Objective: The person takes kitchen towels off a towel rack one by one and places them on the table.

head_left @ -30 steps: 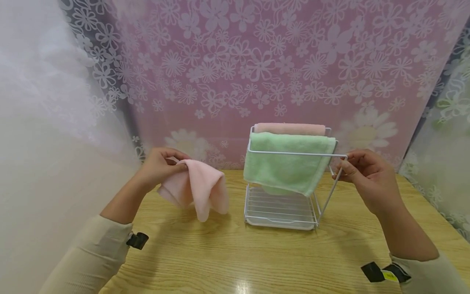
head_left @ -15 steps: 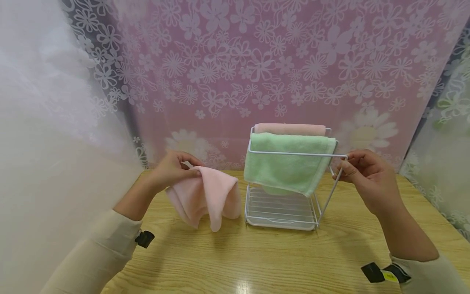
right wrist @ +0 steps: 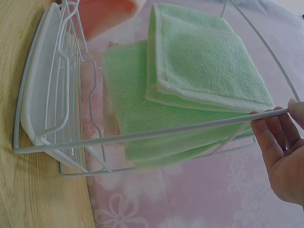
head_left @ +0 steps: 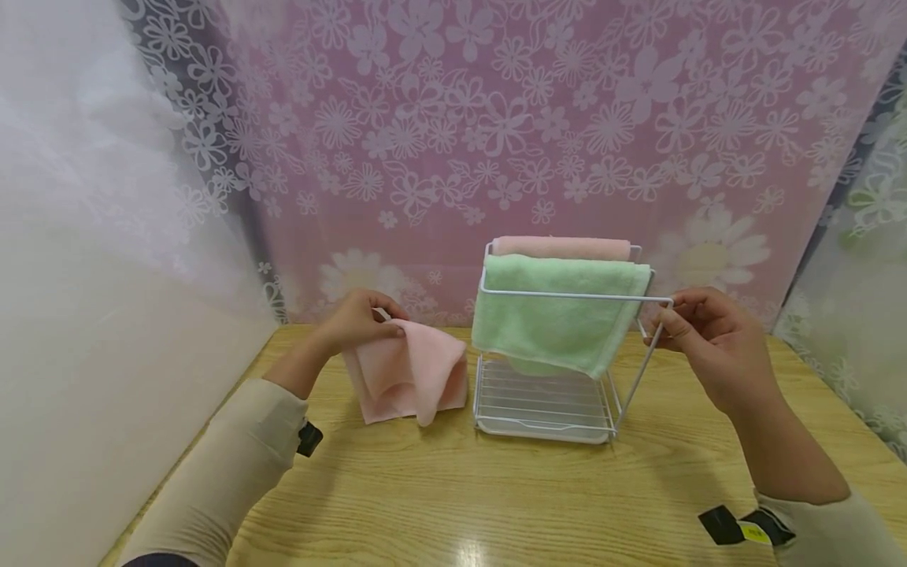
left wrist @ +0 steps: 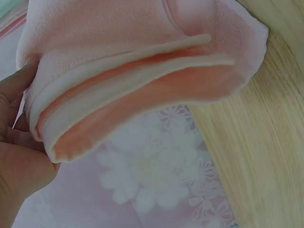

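Observation:
My left hand (head_left: 364, 319) pinches a folded pink towel (head_left: 404, 370) by its upper edge, left of the rack. The towel hangs in loose folds and its lower edge is at the tabletop; the left wrist view shows its layers (left wrist: 118, 80) and the thumb and fingers gripping one corner. My right hand (head_left: 716, 346) pinches the front right upper corner of a white wire rack (head_left: 574, 296). Over a bar of that rack hangs a green towel (right wrist: 204, 61). Behind it, another pink towel (head_left: 560, 248) lies over the rearmost bar, mostly hidden.
At the rack's base is a wire shelf over a pale tray (head_left: 542, 431), standing on the wooden table (head_left: 397, 496). A pink curtain with white flowers (head_left: 510, 142) closes off the back. A white wall (head_left: 142, 315) runs along the left edge.
My left hand has carried the pink towel to the right, toward the rack, and the towel's lower edge has come down to the table. The right hand stays on the rack.

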A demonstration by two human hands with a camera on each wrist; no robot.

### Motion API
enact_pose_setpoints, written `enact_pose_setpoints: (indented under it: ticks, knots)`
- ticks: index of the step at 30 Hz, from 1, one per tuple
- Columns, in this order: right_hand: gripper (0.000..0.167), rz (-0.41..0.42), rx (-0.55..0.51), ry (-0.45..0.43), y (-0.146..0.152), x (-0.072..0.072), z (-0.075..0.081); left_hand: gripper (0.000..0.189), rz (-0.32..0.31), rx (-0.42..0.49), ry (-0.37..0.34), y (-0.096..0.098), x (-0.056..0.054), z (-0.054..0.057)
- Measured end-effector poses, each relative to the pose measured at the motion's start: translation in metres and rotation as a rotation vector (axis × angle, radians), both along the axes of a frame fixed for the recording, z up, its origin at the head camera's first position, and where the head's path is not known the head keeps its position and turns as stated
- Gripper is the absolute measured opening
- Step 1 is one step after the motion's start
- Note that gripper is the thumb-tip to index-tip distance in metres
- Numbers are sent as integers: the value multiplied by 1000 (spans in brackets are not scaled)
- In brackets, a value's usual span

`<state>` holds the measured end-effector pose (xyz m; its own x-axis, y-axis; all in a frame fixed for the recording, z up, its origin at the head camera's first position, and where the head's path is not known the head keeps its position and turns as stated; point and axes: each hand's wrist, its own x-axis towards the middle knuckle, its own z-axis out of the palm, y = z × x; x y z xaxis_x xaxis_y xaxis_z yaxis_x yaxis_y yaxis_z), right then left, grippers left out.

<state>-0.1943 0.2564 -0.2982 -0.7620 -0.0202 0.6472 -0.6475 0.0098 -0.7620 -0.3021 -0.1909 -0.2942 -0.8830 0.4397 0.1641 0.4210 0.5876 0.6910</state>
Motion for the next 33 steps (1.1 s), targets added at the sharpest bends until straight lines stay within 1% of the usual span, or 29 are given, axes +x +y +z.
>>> enact_pose_setpoints:
  ticks: [3,9,14,18,22,25,28,33]
  knots:
    - [13,1,-5,1,0,-1,0,15,16,-2,28,3,-10,-8]
    - [14,21,-13,10,0,-2,-1,21,77,15,45,6,-26,-21]
    - [13,22,-18,9,0,-3,-1,24,104,-3,86,7,-40,-27]
    - [15,43,-12,29,2,-3,-1,24,122,-14,113,10,-54,-30]
    - [14,28,-18,24,1,-3,-1,25,150,-23,126,12,-65,-35]
    - [13,4,-29,10,0,-3,-1,24,173,-13,125,13,-73,-41]
    - [13,4,-35,10,0,-3,-1,25,188,11,119,12,-79,-47]
    - [13,28,-29,28,1,-5,-3,30,164,70,71,11,-84,-55]
